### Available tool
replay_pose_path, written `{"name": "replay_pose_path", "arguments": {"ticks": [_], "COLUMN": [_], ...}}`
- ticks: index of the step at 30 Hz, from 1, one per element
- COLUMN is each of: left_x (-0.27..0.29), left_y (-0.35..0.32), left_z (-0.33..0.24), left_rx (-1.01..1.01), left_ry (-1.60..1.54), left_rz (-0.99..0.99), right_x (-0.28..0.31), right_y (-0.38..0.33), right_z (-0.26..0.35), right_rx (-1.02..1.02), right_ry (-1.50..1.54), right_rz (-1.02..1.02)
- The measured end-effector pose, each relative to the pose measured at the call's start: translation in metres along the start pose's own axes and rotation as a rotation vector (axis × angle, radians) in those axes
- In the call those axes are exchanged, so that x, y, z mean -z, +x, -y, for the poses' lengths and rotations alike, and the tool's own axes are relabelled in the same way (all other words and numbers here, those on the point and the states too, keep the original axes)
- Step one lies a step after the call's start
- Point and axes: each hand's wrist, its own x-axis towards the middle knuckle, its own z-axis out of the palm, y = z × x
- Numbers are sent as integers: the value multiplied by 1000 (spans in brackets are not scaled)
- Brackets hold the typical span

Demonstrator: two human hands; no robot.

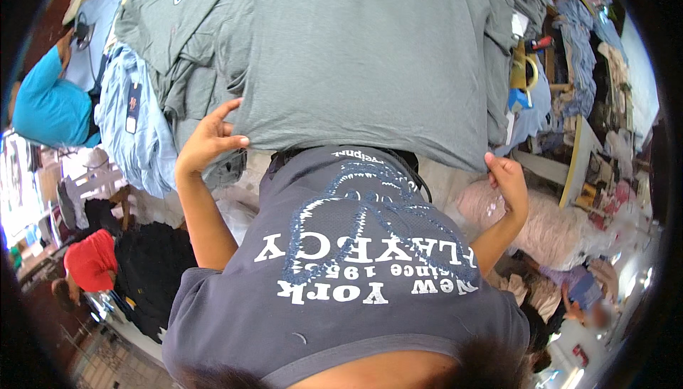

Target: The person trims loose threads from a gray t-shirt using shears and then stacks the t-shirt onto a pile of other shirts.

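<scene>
The left hand (203, 141) is spread at the left end of the grey garment's lower edge, its thumb apart from the forefinger; the thumb tip lies at the cloth, but whether any fabric is gripped I cannot tell. The right hand (506, 177) is mostly curled, with thumb and forefinger closed together on the opposite corner of that edge.

The grey garment (366, 55) lies spread directly in front of the person, over other clothing, its near edge hanging just past the person's waist. The edge dips toward the right corner and the panel above looks mostly smooth, with slight creasing along the bottom.

The step in hand appears to be squaring up this panel, with the 2 hands set at its 2 lower corners. As I judge it, the next move calls for a proper pinch on the left corner to match the right, then a light, even pull so that the edge runs straight. The fabric looks thin and soft, so uneven tension could skew it or drag up the layers beneath.

To the left lie a grey shirt with a colourful emblem (171, 23) and a light blue garment (131, 122) bearing 1 dark tag; to the right, a yellow tape roll (532, 74).
</scene>
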Motion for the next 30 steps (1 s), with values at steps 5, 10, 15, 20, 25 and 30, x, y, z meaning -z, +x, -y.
{"name": "replay_pose_path", "arguments": {"ticks": [5, 10, 15, 20, 25, 30], "left_x": [-5, 1, 43, 75, 68, 76], "left_y": [-1, 4, 42, 152, 218, 239], "left_z": [15, 23, -3, -53, -96, -100], "left_rx": [26, 27, -215, -700, -722, -603], "left_ry": [-136, -175, -26, 313, 429, 262], "left_rz": [54, 167, -32, -554, -488, -290], "right_x": [-6, 0, 18, -5, -10, 2], "right_y": [19, 25, 67, 129, 213, 226], "right_z": [7, 33, 55, 126, 138, 138], "right_rx": [-156, -162, 261, 552, 1045, 682], "right_ry": [-150, -121, 3, -58, -440, 150], "right_rz": [90, 210, 100, -286, -416, -212]}}
